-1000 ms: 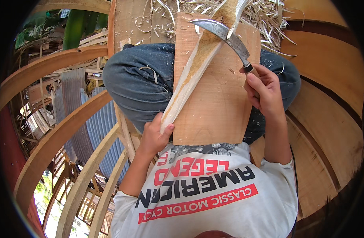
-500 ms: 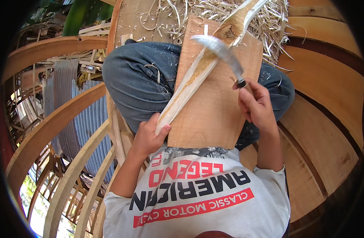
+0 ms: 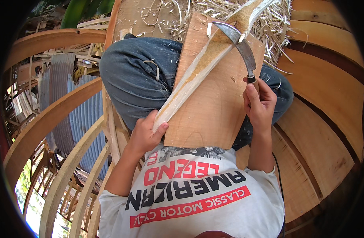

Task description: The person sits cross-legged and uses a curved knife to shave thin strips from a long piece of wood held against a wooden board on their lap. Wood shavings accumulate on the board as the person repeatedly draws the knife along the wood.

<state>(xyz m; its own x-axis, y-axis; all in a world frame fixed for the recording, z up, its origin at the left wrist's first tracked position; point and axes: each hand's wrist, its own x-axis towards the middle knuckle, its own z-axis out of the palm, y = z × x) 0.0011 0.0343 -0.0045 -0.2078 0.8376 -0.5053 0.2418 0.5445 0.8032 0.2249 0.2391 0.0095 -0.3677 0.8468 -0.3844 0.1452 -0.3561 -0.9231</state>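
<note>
My left hand [image 3: 146, 134] is closed round the narrow near end of a long, partly peeled piece of wood [image 3: 198, 71]. The piece slants up to the right across a flat wooden board [image 3: 208, 119] that lies over my lap. In my right hand [image 3: 261, 103] is a sickle [image 3: 246, 51], gripped by its short handle. Its curved blade lies across the wood near the knotty, wider part. A small pale sliver stands at the blade where it meets the wood's right edge.
Curly shavings [image 3: 269, 35] lie heaped beyond the board, at the far right. My bent legs in jeans [image 3: 138, 79] flank the board. Curved timber ribs [image 3: 55, 107] rise on the left, with corrugated sheets [image 3: 86, 119] behind them. Curved planks [image 3: 317, 154] form the right side.
The sickle has swung; its blade now sits farther up and right along the wood, at the knot. My right hand moved slightly right and nearer to me. My left hand keeps its hold.
</note>
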